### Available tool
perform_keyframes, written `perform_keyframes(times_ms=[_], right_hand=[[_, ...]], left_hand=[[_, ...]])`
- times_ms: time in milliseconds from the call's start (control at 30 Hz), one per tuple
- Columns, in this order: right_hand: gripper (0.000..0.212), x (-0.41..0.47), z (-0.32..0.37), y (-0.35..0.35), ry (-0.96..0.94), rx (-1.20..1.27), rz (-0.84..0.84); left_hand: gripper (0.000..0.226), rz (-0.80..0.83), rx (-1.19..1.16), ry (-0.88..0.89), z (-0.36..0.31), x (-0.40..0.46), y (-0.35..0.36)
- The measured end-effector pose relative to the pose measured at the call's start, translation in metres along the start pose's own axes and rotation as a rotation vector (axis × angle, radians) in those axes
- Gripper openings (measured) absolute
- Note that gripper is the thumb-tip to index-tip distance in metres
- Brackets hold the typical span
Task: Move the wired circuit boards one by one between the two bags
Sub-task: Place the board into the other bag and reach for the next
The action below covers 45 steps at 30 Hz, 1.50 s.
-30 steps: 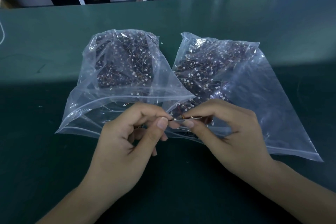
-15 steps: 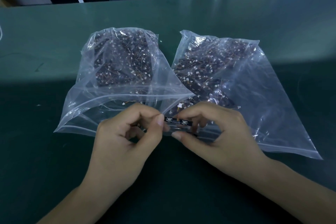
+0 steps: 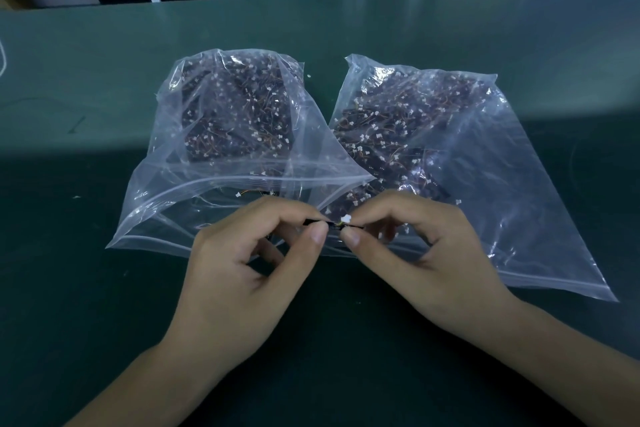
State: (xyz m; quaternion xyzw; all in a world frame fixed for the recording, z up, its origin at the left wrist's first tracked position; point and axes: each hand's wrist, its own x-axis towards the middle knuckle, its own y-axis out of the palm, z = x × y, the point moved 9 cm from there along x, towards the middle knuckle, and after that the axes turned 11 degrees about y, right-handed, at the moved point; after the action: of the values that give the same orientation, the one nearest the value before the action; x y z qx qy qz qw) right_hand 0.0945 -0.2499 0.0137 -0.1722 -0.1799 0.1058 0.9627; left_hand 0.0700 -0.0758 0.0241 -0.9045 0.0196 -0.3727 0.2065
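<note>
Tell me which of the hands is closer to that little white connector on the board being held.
Right. The right hand has its fingertips right beside the white connector, pinching that end of the circuit board. The left hand pinches the opposite end, slightly farther away.

Two bare forearms showing, left hand (image 3: 242, 274) and right hand (image 3: 422, 260) wearing nothing, fingernails showing short, no sleeves reaching into view
</note>
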Motion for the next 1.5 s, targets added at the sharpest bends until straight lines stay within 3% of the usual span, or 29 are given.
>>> perform_keyframes(times_ms=[1500], right_hand=[[0.007, -0.0010, 0.0055, -0.0016, -0.081, -0.199, -0.022]], left_hand=[[0.010, 0.010, 0.079, 0.049, -0.0036, 0.0021, -0.0030]])
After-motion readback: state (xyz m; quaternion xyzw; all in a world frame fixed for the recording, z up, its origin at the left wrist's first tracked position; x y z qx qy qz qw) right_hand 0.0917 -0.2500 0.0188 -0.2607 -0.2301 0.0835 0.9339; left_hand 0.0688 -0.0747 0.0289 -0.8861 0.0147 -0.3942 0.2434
